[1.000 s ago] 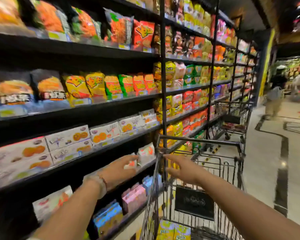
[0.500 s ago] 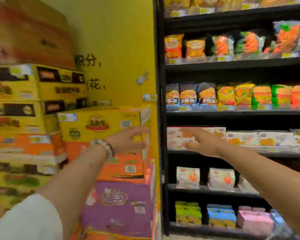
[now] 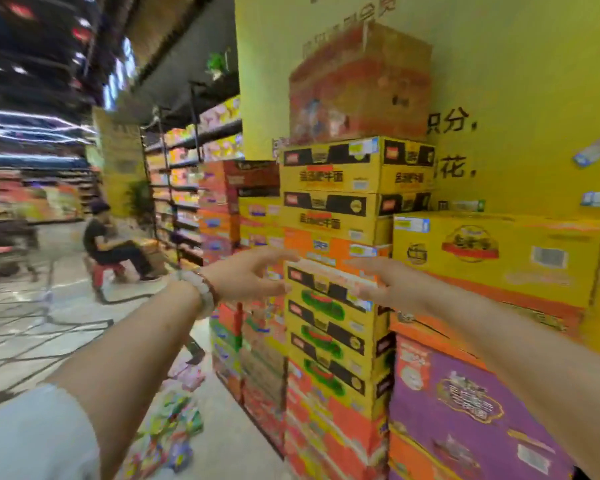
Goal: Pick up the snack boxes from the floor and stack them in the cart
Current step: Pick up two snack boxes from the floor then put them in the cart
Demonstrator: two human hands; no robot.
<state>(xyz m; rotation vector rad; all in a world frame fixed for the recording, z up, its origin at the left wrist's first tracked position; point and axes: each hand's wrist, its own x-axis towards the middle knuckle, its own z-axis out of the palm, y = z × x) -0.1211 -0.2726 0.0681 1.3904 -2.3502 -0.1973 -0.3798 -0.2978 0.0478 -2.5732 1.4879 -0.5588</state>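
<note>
The view has swung from the shelves to stacked cartons; the colourful snack boxes scattered on the floor (image 3: 174, 431) should be reached low with left hand (image 3: 246, 275) and right hand (image 3: 392, 289), both held out empty with fingers relaxed.

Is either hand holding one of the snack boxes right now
No, the left hand and right hand both reach out open and empty, while the snack boxes lie on the floor below.
</note>
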